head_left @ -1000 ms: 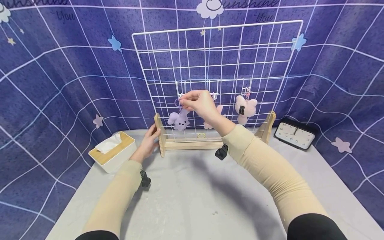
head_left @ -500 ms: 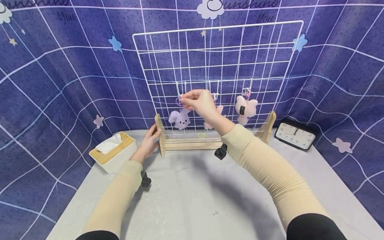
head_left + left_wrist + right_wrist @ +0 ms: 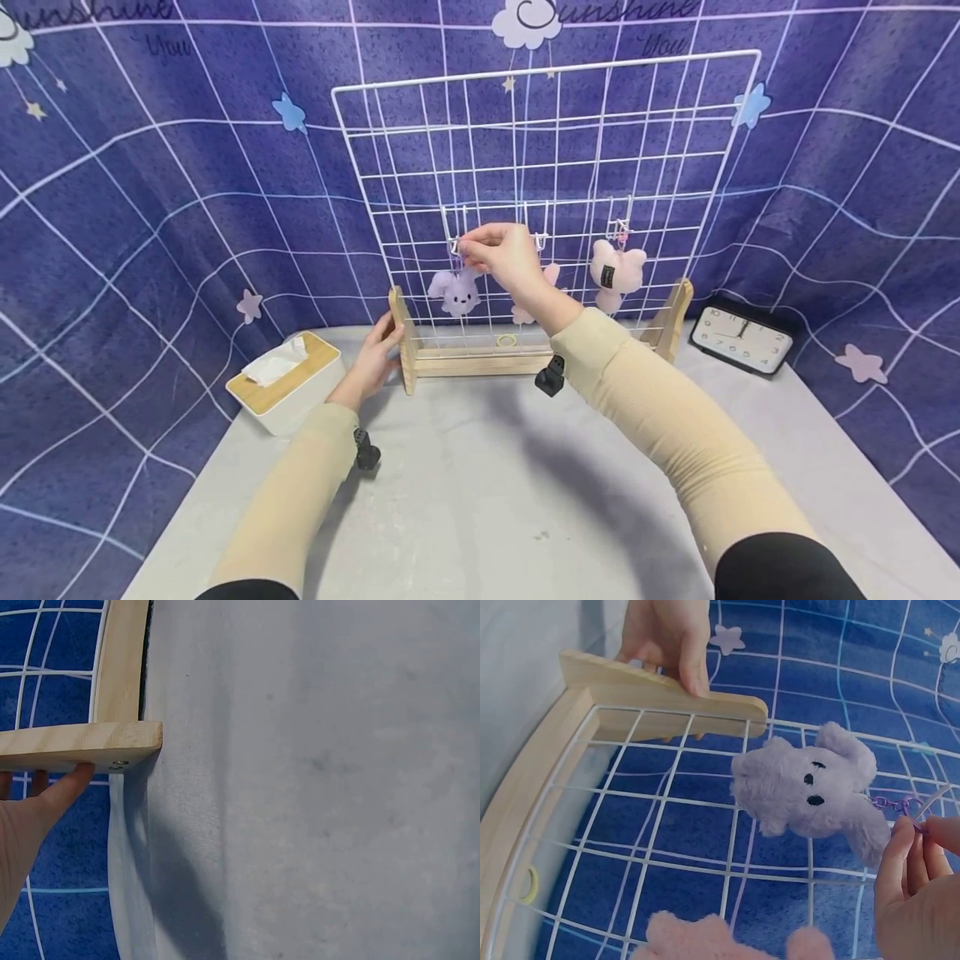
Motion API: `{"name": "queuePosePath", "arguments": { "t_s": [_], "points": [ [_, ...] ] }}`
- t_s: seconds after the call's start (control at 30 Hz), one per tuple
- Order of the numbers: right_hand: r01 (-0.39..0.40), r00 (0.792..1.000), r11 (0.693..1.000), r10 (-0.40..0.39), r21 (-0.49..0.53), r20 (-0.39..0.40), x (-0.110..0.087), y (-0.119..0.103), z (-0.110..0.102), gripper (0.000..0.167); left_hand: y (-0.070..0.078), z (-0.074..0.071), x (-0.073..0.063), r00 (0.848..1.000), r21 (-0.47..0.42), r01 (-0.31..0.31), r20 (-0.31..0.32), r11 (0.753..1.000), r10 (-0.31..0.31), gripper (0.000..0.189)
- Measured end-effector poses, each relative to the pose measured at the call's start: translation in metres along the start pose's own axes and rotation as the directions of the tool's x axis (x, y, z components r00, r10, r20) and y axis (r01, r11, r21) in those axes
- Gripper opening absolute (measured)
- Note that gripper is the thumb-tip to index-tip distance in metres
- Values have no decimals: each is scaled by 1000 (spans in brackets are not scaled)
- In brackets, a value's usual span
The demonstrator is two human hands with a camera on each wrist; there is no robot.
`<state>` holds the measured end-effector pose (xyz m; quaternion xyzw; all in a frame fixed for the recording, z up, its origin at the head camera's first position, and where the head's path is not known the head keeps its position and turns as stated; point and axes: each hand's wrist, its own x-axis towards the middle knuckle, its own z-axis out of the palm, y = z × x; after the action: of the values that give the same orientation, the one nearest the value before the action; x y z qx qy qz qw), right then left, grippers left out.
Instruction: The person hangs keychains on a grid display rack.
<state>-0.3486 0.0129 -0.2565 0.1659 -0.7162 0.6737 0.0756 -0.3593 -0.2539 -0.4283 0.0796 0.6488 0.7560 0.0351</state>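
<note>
A purple plush bunny keychain (image 3: 459, 293) hangs in front of the white wire grid (image 3: 585, 158). Thumb and fingers of my right hand (image 3: 510, 262) pinch its purple ring (image 3: 913, 814) beside the tip of a white hook (image 3: 934, 796); whether the hook passes through the ring I cannot tell. My left hand (image 3: 372, 358) holds the wooden end piece (image 3: 405, 342) of the stand, thumb on its outer face and some fingertips showing past its edge in the right wrist view. A pink plush (image 3: 697, 937), partly behind my right hand in the head view, hangs beside the bunny.
Another pale pink plush (image 3: 617, 268) hangs on a hook farther right. A yellow ring (image 3: 506, 340) lies by the stand's wooden crossbar (image 3: 480, 365). A tissue box (image 3: 288, 383) stands at left, a black-framed clock (image 3: 741, 337) at right.
My right hand has shifted slightly right with the bunny keychain, bringing its ring close to the hook tip. My left hand stays on the wooden end piece.
</note>
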Motion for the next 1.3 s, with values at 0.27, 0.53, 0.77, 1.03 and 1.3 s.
{"name": "queuePosePath", "arguments": {
  "t_s": [0.27,0.53,0.77,1.03,1.3],
  "points": [
    [-22,999,999,23,25,-44,9,8,-2,11,-25,-10,16,999,24,-28,-23,999,28,60],
    [-20,998,1000,19,-10,-57,8,9,0,12,-27,-11,18,999,50,-32,-32,998,34,59],
    [-10,998,999,7,-50,-62,6,10,0,10,-26,-11,18,999,47,-32,-29,998,34,60],
    [35,997,999,-37,-39,-66,1,14,2,9,-24,-11,17,999,27,-32,-31,999,32,60],
    [120,992,991,-122,-62,-42,-11,18,1,13,-23,-11,16,999,31,-19,-38,999,20,59]
  ]
}}
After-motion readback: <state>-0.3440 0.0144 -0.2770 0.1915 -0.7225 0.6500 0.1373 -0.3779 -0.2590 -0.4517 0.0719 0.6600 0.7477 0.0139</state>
